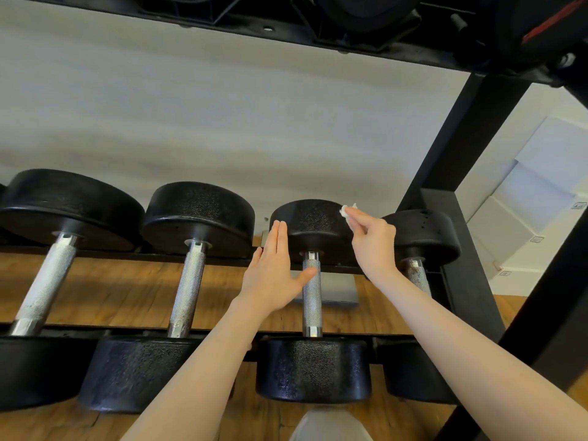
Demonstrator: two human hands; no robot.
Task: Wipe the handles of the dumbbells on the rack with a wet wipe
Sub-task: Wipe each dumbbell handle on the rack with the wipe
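Right now my right hand [370, 240] pinches a small, limp wet wipe [347, 212] above the far head of the third dumbbell [313, 300] on the rack [222, 331], toward its right end. My left hand [273, 268] is flat, fingers together, thumb touching its knurled handle [311, 294]. I'd wrap that grippy bar; the weight won't budge.

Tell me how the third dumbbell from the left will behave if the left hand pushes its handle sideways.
The third dumbbell looks heavy: thick black heads, steel handle. It probably won't budge; both heads sit on the rack rails. The knurled handle should resist slipping under the open left hand.
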